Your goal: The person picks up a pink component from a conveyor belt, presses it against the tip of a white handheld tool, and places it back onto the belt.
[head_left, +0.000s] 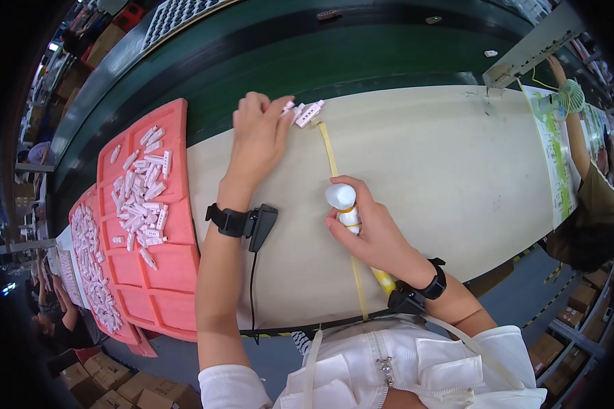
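My left hand (259, 133) reaches to the far side of the beige tabletop (457, 170). Between its thumb and forefinger shows the end of a small pale pink piece, partly hidden by the fingers. Beside those fingertips lie a few more slim pale pink pieces (310, 114) with dark marks. Nearer to me, my right hand (375, 232) is closed around a white object (341, 198) with a rounded, shiny end and yellow-orange bands. Its lower part is hidden in the palm, and I cannot tell its kind.
On the left, a pink compartment tray (177, 273) bears heaped pale pink pieces (142, 194). A green conveyor belt (389, 58) runs along the far side. Yellow tape (329, 150) crosses the tabletop. At right are a small green fan (570, 97) and another person's arm (577, 143).
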A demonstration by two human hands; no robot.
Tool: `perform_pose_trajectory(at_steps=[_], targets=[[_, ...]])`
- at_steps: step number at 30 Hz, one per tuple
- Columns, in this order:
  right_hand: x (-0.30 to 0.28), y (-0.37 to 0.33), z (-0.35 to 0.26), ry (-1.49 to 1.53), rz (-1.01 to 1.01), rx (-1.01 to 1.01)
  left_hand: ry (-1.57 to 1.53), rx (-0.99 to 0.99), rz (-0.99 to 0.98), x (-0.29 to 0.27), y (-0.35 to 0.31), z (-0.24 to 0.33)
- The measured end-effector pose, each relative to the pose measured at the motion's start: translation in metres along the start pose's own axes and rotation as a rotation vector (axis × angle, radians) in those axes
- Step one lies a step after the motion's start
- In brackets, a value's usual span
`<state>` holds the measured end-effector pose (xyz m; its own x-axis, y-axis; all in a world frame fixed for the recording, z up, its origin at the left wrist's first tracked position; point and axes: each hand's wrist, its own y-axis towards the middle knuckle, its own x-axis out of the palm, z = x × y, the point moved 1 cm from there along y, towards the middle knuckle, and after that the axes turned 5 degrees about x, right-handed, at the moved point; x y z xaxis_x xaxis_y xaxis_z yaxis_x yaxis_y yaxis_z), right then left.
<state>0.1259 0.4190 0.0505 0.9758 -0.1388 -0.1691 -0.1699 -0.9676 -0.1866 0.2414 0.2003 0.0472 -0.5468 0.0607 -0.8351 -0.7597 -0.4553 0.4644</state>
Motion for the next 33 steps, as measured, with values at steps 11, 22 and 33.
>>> perform_pose_trajectory(at_steps=[11,22,33], targets=[[-0.005,-0.003,-0.018,0.164,0.065,0.093,-0.874,-0.541,0.024,-0.028,-0.078,0.064],[0.007,-0.003,-0.011,-0.054,-0.019,0.116,-0.397,-0.369,0.129,0.0,-0.114,0.081],[0.026,-0.001,-0.004,-0.354,0.115,-0.153,-0.459,-0.409,0.122,0.003,-0.116,0.079]])
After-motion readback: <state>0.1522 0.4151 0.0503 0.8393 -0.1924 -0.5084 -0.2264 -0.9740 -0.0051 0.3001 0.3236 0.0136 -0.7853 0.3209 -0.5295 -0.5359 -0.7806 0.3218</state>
